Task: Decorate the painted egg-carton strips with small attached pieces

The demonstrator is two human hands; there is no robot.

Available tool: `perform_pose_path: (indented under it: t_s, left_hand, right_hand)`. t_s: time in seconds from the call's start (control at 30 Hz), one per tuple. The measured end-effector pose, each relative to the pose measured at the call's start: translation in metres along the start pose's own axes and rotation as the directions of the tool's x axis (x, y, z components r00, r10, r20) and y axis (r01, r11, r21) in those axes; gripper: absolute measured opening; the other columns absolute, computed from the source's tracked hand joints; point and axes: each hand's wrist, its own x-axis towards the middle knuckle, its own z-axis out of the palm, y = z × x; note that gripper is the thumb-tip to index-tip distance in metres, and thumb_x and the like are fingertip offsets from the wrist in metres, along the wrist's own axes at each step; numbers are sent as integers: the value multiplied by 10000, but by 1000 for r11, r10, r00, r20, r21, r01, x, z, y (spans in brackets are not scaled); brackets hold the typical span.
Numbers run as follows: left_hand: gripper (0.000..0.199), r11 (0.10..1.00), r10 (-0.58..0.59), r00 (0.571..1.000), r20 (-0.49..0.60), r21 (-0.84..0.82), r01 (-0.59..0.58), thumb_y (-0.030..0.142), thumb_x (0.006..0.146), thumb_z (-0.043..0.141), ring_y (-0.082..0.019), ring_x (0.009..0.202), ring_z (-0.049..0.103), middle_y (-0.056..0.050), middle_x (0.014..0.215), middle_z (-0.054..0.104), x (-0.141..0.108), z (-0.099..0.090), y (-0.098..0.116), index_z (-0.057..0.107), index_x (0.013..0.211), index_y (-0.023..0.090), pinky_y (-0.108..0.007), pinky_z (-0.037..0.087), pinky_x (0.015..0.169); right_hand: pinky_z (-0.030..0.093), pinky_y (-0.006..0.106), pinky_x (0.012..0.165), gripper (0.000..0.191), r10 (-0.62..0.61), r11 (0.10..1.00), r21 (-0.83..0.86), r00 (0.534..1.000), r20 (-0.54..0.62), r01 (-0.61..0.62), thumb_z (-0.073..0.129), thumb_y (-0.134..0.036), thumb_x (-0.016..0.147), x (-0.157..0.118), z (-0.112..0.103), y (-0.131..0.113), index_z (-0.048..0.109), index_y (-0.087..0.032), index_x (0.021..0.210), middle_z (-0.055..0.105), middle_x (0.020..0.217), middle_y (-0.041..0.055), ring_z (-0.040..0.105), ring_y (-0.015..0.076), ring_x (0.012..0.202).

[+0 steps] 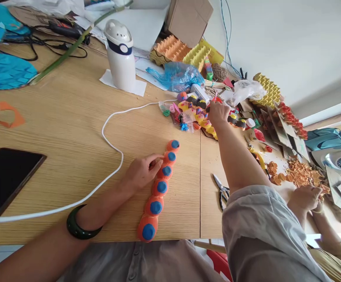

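Note:
An orange strip of joined bumps with blue spots (161, 188) lies on the wooden table, running from the front edge away from me. At its left side is my left hand (142, 170), thumb and index finger close together at the upper bumps; whether anything is pinched is too small to tell. A dark green bangle circles my left wrist. My right arm reaches far forward, and my right hand (218, 112) is over the pile of painted yellow and black strips (202, 117), at a small red item. Its fingers are mostly hidden behind the hand.
Scissors (222, 192) lie right of the strip. A white cable (111, 145) curves across the table, with a phone (8, 176) at left. Behind stand a white bottle-shaped device (120, 58) and egg trays (170, 49). Another person's hands (307, 197) work beside orange pieces (302, 172).

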Motion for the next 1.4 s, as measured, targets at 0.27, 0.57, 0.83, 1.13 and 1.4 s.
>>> perform_pose_path:
  t_s: [0.27, 0.57, 0.83, 1.13, 1.4]
  left_hand:
    - [414, 995, -49, 998, 30, -86, 52, 449, 946, 546, -152, 579, 490, 24, 611, 580, 6, -4, -4, 811, 1123, 184, -295, 373, 609]
    - [404, 991, -34, 999, 20, -127, 37, 437, 932, 573, -147, 575, 484, 10, 640, 625, 8, -8, 0, 816, 1107, 165, -282, 367, 570]
    - [451, 990, -19, 1000, 8, -137, 20, 489, 933, 592, -148, 604, 500, 10, 655, 611, 7, -10, 0, 804, 1133, 144, -277, 384, 598]
    - [598, 986, 5, 1000, 25, -168, -1, 467, 875, 697, -151, 619, 486, 60, 642, 487, 4, -9, -2, 690, 1375, 140, -285, 409, 648]
    - [582, 996, 64, 998, -17, -60, -65, 454, 945, 608, -141, 619, 506, 54, 662, 568, 5, -4, -2, 638, 1434, 140, -263, 433, 680]
  right_hand:
    - [481, 585, 1050, 576, 13, 992, 128, 996, 83, -24, 662, -398, 911, -5, 5, 4, 627, -150, 1430, 696, 1370, 248, 547, 446, 1358]
    - [468, 533, 1152, 834, -134, 900, 434, 970, 202, 33, 712, -308, 815, 4, 1, 31, 467, -149, 1596, 564, 1578, 216, 592, 376, 1374]
    - [559, 454, 1009, 462, 39, 839, 542, 990, -137, 42, 413, -250, 972, -31, -4, 19, 691, -113, 1315, 755, 1245, 183, 713, 276, 1150]
    - [532, 325, 590, 210, 48, 554, 832, 999, 18, -41, 585, -396, 925, -215, 9, -43, 638, -223, 819, 679, 710, 21, 635, 172, 602]
    - [615, 280, 539, 183, -104, 110, 988, 987, 119, -107, 619, -394, 875, -255, 39, -94, 655, -217, 848, 701, 1073, 91, 710, 197, 863]
